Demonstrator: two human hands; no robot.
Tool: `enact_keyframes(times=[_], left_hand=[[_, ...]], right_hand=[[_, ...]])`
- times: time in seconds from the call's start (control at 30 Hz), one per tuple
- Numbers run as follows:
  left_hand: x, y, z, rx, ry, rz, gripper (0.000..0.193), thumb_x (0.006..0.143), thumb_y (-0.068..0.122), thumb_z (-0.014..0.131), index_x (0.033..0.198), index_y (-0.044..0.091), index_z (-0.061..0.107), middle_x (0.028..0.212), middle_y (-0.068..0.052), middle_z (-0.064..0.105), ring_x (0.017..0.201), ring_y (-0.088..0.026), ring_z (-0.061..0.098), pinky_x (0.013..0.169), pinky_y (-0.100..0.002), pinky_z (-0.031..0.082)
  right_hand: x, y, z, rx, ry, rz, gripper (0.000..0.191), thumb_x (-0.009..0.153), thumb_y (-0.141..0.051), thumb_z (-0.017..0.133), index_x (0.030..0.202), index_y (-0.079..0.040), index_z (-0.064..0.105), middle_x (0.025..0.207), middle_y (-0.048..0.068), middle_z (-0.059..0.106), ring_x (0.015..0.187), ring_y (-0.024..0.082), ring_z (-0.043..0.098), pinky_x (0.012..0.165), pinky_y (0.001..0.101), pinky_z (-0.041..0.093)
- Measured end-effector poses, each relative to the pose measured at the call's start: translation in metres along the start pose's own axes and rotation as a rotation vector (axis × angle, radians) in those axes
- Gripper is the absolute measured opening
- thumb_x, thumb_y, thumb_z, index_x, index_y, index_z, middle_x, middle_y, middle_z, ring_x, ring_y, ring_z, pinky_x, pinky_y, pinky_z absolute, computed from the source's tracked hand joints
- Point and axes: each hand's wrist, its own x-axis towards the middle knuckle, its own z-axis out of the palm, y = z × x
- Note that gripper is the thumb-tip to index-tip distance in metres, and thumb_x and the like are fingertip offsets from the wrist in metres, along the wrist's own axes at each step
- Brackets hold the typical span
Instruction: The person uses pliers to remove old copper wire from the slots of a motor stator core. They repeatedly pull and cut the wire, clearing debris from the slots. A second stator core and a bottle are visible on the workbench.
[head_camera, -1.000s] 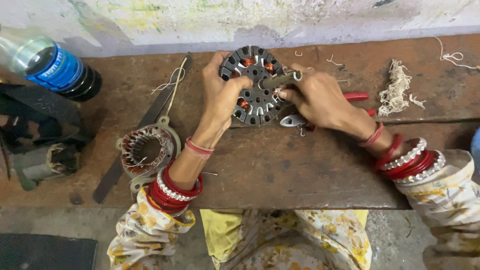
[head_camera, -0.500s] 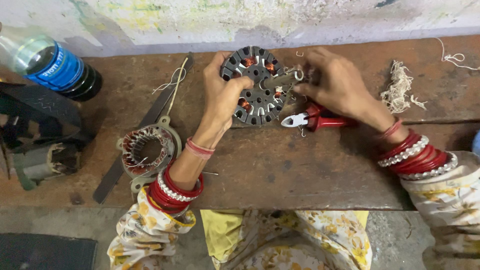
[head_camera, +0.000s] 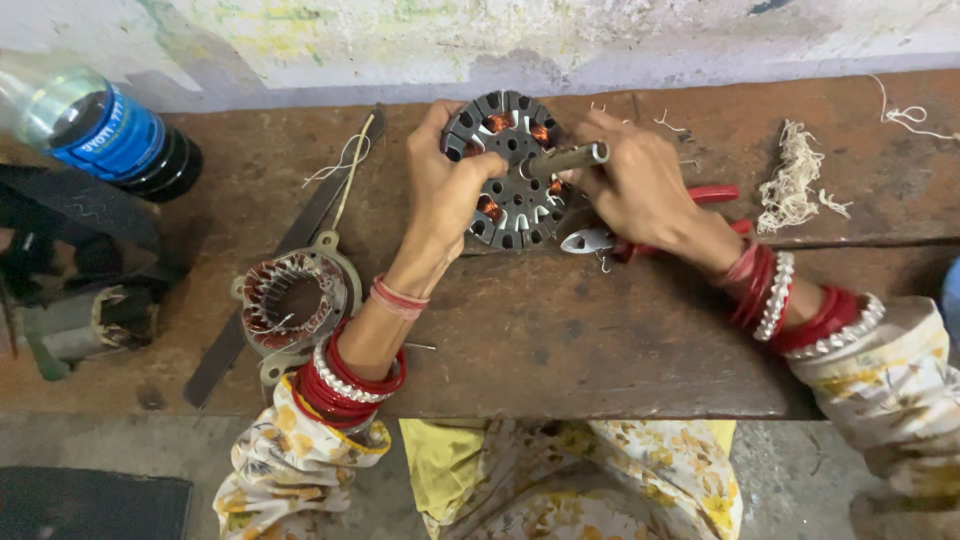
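Firmly wrapped around the left rim of a round slotted stator core (head_camera: 512, 170), left hand (head_camera: 447, 185), fingers curled tight, thumb over the front face; core held tilted up off the wooden workbench (head_camera: 560, 330), copper windings showing in a few slots near the top and centre. Closed on a short metal rod (head_camera: 568, 158), right hand (head_camera: 640, 185), fingertips pinching it where it stuck out from the middle of the core toward the right. Just under that hand, lying on the bench, red-handled pliers (head_camera: 620, 240), steel nose pointing left, handles running off to the right behind the wrist, apparently untouched. Stacked on both wrists, red and white bangles (head_camera: 345, 375), above floral sleeves. Further out on the left, near the forearm, a second stator (head_camera: 297, 303) with wound coils inside a metal frame, flat on the bench and resting over a long dark metal strip (head_camera: 290, 250) laid diagonally. Beyond that, at the far left, a plastic bottle (head_camera: 100, 130) with a blue label, lying on its side against the wall. Out to the right, well apart from the hands, a clump of pale frayed thread (head_camera: 792, 170) and scattered wire scraps on the wood
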Motion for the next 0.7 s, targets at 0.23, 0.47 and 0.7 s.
enact_keyframes(times=[0.23,0.47,0.7], left_hand=[[0.000,0.001,0.000,0.014,0.000,-0.012,0.037,0.065,-0.008,0.068,0.101,-0.002,0.064,0.088,-0.006,0.071,0.078,-0.013,0.067,0.070,-0.028,0.057],[0.003,0.005,0.000,0.021,0.013,-0.071,0.038,0.064,-0.009,0.066,0.101,-0.002,0.062,0.086,-0.008,0.071,0.073,-0.015,0.069,0.065,-0.030,0.060],[0.000,0.008,0.000,0.029,0.008,-0.050,0.039,0.065,-0.010,0.067,0.103,-0.002,0.062,0.088,-0.009,0.071,0.075,-0.015,0.069,0.067,-0.030,0.060]], right_hand=[[-0.004,0.003,0.000,-0.005,0.015,-0.040,0.020,0.093,-0.009,0.071,0.112,-0.006,0.073,0.093,0.011,0.065,0.066,0.022,0.055,0.059,0.0366,0.049],[-0.003,0.013,-0.010,0.309,-0.046,0.036,0.023,0.095,-0.014,0.070,0.115,-0.004,0.068,0.097,0.007,0.066,0.072,0.013,0.061,0.061,0.0307,0.053],[-0.003,0.001,0.001,0.213,-0.072,0.099,0.025,0.094,-0.024,0.071,0.110,-0.005,0.074,0.092,0.007,0.062,0.058,0.020,0.050,0.049,0.0377,0.044]])
